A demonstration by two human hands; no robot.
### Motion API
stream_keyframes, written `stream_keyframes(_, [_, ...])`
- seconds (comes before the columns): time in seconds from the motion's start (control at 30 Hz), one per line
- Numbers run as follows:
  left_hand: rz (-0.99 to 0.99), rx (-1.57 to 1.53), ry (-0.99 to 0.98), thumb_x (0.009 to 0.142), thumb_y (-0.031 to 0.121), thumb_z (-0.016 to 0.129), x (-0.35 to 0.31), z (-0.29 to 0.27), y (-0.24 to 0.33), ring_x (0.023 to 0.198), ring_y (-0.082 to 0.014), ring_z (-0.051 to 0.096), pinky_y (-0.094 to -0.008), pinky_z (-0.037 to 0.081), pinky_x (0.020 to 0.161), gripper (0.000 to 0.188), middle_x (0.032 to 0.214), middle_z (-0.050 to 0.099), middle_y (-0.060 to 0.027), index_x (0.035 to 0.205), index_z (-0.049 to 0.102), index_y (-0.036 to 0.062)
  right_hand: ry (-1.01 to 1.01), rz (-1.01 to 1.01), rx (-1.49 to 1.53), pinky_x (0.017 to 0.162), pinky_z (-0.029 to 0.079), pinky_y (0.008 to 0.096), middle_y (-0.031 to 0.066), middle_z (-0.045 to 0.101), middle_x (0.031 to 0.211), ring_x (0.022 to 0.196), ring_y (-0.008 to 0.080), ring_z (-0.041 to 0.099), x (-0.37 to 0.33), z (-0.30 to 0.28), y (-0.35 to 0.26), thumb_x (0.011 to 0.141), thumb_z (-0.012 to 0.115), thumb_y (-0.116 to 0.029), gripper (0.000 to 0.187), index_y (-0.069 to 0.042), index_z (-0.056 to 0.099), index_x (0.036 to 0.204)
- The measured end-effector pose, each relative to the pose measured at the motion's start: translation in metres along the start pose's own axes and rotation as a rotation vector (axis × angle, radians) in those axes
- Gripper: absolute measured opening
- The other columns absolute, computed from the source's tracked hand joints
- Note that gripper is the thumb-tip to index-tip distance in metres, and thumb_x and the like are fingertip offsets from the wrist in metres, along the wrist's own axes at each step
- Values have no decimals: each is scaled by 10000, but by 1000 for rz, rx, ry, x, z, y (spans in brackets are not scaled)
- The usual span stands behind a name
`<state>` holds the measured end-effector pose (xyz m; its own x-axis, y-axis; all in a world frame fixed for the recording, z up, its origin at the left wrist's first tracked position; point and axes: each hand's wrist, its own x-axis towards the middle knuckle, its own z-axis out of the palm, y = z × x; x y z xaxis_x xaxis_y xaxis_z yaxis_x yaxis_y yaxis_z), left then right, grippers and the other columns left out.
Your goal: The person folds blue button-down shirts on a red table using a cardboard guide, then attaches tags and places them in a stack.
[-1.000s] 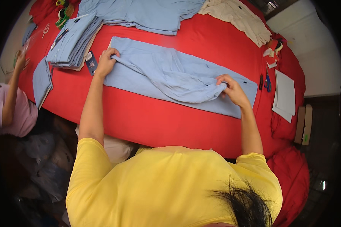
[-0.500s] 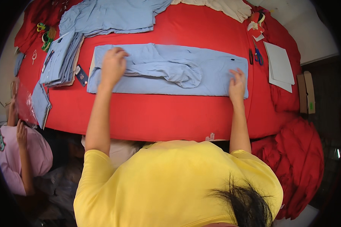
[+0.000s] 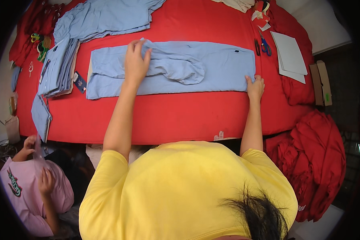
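Directly below left grip (image 3: pixel 141 60): folded blue garment (image 3: pixel 226 68).

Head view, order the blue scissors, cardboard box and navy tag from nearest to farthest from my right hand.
1. Blue scissors: just beyond the right hand.
2. Cardboard box: off to the right.
3. Navy tag: far left, beside the folded blue stack.

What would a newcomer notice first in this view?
Probably the broad red cloth across the middle. On it lies a long, folded light-blue garment, the left hand over its left half, the right hand at its near right corner. The wearer's yellow shirt fills the lower middle.
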<state>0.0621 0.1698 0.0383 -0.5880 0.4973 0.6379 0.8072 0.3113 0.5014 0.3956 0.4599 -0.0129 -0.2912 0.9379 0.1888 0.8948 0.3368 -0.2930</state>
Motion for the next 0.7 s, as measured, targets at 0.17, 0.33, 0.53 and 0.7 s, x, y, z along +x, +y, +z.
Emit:
stream_keyframes(0.17, [114, 50, -591, 823, 193, 666, -26, -23, -5, 1035, -298, 571, -412, 436, 851, 278, 1016, 646, -82, 1082, 671, 92, -31, 32, 104, 918, 441, 468, 191, 625, 1137, 1076, 396, 563, 5, 4, -7, 825, 668, -391, 521, -3, 599, 1166])
stream_keyframes(0.33, [-132, 12, -758, 814, 221, 638, -19, -20, -7, 1131, -303, 526, -426, 377, 965, 363, 1201, 612, -93, 1162, 644, 119, -187, 55, 384, 854, 485, 402, 195, 661, 1041, 939, 345, 636, 28, -5, 10, 800, 668, -238, 464, 30, 577, 1168])
stream_keyframes(0.53, [253, 208, -632, 883, 494, 532, -53, -10, 42, 1369, -350, 309, -497, 242, 1102, 677, 1494, 346, -135, 1425, 403, 108, -132, -104, 1076, 805, 477, 316, 113, 639, 970, 879, 205, 615, 30, -36, -53, 748, 644, 22, 300, 35, 567, 1038])
stream_keyframes(0.7, [-244, -438, -608, 926, 613, 389, -51, 6, 24, 1370, -367, 323, -446, 236, 1122, 765, 1455, 400, -184, 1460, 329, 69, -321, -674, 630, 971, 434, 372, 191, 583, 1215, 1155, 333, 556, -71, -60, -220, 807, 700, -204, 472, -15, 550, 1212])
